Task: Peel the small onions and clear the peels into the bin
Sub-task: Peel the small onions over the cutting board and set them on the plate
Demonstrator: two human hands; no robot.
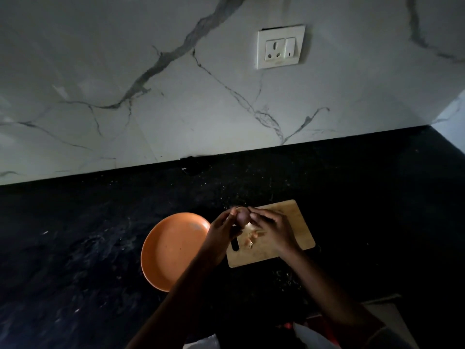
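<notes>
Onion (242,216), one: pinched between left hand (224,229) and right hand (273,229) fingers above cutting board (297,227) (peel scraps (251,239) below); one orange plate (171,250) adjacent.

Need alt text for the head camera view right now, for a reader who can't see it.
Both hands, the left hand and the right hand, hold a small onion above a wooden cutting board with peel scraps on it. An orange plate sits left of the board on a dark counter.

Wood board (299,230), matt black counter (377,197)
</notes>
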